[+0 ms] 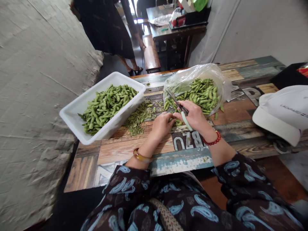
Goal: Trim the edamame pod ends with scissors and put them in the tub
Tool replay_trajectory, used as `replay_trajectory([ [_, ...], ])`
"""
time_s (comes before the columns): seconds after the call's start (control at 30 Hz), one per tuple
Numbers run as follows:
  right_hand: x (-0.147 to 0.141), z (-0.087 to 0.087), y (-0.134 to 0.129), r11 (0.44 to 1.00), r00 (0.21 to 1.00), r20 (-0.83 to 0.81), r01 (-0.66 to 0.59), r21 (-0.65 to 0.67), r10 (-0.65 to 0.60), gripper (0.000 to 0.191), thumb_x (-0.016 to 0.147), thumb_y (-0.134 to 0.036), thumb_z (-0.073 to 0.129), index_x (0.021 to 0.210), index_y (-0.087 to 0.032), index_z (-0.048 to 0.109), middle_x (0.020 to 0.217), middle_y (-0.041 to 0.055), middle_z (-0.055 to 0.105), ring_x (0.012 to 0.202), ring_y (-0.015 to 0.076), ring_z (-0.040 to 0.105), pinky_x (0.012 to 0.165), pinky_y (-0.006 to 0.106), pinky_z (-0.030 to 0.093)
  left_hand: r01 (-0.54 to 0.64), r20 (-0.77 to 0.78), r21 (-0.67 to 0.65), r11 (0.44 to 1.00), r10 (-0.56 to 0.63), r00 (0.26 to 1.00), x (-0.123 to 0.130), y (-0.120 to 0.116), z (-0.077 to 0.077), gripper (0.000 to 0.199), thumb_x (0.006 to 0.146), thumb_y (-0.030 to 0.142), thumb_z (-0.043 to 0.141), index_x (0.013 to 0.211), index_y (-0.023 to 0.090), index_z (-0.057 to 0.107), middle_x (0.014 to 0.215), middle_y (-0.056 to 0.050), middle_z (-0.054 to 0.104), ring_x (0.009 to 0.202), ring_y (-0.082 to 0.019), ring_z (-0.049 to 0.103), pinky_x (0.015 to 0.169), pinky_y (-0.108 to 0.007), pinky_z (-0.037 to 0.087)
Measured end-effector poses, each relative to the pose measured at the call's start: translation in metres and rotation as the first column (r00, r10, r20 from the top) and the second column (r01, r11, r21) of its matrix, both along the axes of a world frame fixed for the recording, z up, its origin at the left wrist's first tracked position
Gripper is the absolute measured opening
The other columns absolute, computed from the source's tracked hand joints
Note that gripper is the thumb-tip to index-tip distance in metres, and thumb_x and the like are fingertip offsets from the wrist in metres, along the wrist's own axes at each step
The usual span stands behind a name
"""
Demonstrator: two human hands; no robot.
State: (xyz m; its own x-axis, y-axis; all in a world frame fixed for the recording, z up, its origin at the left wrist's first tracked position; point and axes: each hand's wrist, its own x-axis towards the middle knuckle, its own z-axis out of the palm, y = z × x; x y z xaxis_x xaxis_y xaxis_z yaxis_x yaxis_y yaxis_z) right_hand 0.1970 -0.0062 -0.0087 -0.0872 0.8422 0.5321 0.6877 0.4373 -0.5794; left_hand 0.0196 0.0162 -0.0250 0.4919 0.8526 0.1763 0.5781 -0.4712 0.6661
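Note:
My right hand (193,113) holds scissors (180,106), their dark blades pointing up and left and a pale green handle hanging below the palm. Close beside it, my left hand (162,125) has its fingers bent in and pinched together; what they hold is hidden. The fingertips of both hands nearly meet over a few green pods on the table. Behind my right hand, a clear plastic bag (223,75) lies open with green soybean pods (204,91) inside. To the left, a white tub (69,110) holds a heap of pods (108,107). Trimmed green scraps (137,122) lie between tub and hands.
The patchwork wood table (115,150) meets a rough grey wall (36,80) at left. A white cap (281,112) rests at the right. Beyond the table, a person in dark clothing (106,29) stands near a wooden bench (151,53) and another table (156,14).

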Motion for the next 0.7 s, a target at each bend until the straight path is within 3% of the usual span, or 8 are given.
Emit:
replay_trajectory([
  [0.23,-0.001,0.000,-0.001,1.000,1.000,0.009,-0.009,-0.012,0.009,0.041,0.086,-0.045,0.069,0.118,-0.019,0.064,0.098,0.0090,0.069,0.088,0.0252,0.066,0.084,0.039,0.054,0.098,-0.057,-0.023,0.995,-0.099,0.993,0.003,-0.006,0.006,0.008,0.082,0.019,0.064,0.085,0.020,0.071,0.089,-0.007,0.064,0.079,-0.020,0.058,0.071,-0.030,0.040],
  [0.33,-0.002,0.000,-0.001,1.000,1.000,0.003,-0.022,-0.021,0.022,0.041,0.087,-0.044,0.068,0.119,-0.019,0.064,0.099,0.0092,0.068,0.090,0.0250,0.066,0.085,0.039,0.054,0.072,0.028,-0.037,0.997,-0.071,0.997,-0.001,-0.005,0.006,0.004,0.080,0.017,0.064,0.080,0.018,0.068,0.085,-0.006,0.062,0.079,-0.018,0.056,0.071,-0.029,0.040],
  [0.4,-0.002,0.000,-0.001,1.000,1.000,-0.001,-0.019,-0.009,0.019,0.042,0.087,-0.045,0.067,0.119,-0.018,0.064,0.100,0.0098,0.069,0.092,0.0253,0.066,0.087,0.039,0.054,0.023,0.170,-0.094,0.995,-0.006,0.985,-0.005,-0.003,0.007,0.004,0.079,0.018,0.066,0.075,0.017,0.064,0.078,-0.004,0.060,0.076,-0.016,0.054,0.070,-0.027,0.040],
  [0.5,-0.002,-0.001,-0.001,1.000,1.000,0.000,-0.004,0.017,0.004,0.043,0.087,-0.045,0.068,0.119,-0.017,0.064,0.099,0.0099,0.069,0.091,0.0256,0.066,0.086,0.040,0.055,-0.006,0.437,-0.328,0.945,0.157,0.885,-0.013,-0.001,0.013,0.014,0.078,0.026,0.069,0.075,0.017,0.059,0.070,0.000,0.058,0.062,-0.011,0.049,0.059,-0.023,0.038],
  [0.6,-0.002,-0.002,0.000,0.999,1.000,0.007,-0.005,0.035,0.004,0.044,0.086,-0.045,0.070,0.119,-0.018,0.063,0.098,0.0096,0.069,0.090,0.0256,0.066,0.084,0.040,0.055,0.072,0.592,-0.584,0.809,0.363,0.719,-0.022,0.001,0.020,0.026,0.074,0.035,0.074,0.084,0.017,0.058,0.072,0.002,0.063,0.048,-0.005,0.040,0.046,-0.019,0.028],
  [0.7,-0.003,-0.002,-0.001,0.999,1.000,0.018,-0.020,0.039,0.019,0.045,0.085,-0.044,0.071,0.121,-0.018,0.063,0.099,0.0096,0.068,0.089,0.0253,0.066,0.083,0.041,0.056,0.144,0.651,-0.660,0.738,0.466,0.599,-0.029,0.001,0.027,0.037,0.067,0.035,0.081,0.093,0.016,0.061,0.078,0.000,0.066,0.046,-0.003,0.041,0.043,-0.017,0.024],
])
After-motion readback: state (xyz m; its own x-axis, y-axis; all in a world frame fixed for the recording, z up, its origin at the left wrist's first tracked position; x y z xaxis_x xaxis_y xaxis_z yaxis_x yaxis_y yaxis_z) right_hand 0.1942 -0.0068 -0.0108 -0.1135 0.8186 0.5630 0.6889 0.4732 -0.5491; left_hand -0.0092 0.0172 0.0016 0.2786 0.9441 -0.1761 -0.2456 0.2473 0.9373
